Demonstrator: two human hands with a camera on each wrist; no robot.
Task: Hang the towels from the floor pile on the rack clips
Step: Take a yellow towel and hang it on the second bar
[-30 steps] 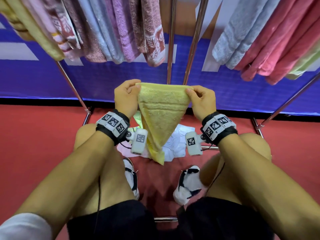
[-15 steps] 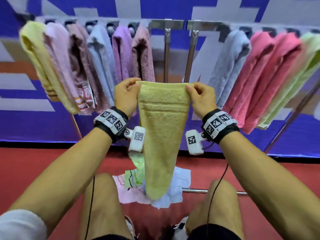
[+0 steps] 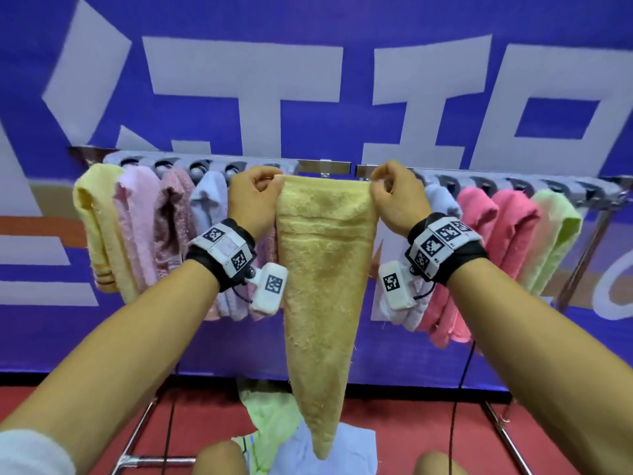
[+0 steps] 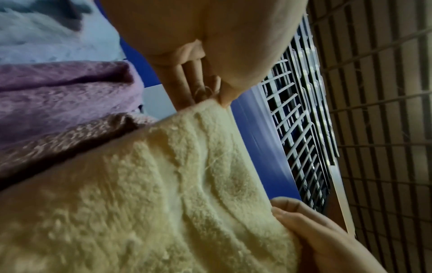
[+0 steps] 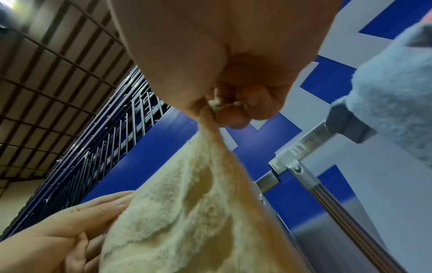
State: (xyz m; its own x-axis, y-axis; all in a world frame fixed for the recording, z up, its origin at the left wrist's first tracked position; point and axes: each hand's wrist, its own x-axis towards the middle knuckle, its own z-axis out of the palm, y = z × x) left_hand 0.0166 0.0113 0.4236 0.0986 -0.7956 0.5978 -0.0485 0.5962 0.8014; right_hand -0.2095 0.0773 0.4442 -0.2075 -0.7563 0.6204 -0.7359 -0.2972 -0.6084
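Terry, soft and light: towel (image 3: 322, 269) sags to a point between pinched top corners, left hand (image 3: 251, 197) and right hand (image 3: 394, 197) gripping; hold stays there.

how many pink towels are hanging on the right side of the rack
2: bright pink towels side by side, the first beside the pale blue towel, the second beside the green towel. Lower parts overlap.

No word, number or brand can be read — the blue banner (image 3: 342, 80) carries only large white block shapes cut off by the frame, and the wrist bands (image 3: 224, 246) bear black-and-white square marker codes.
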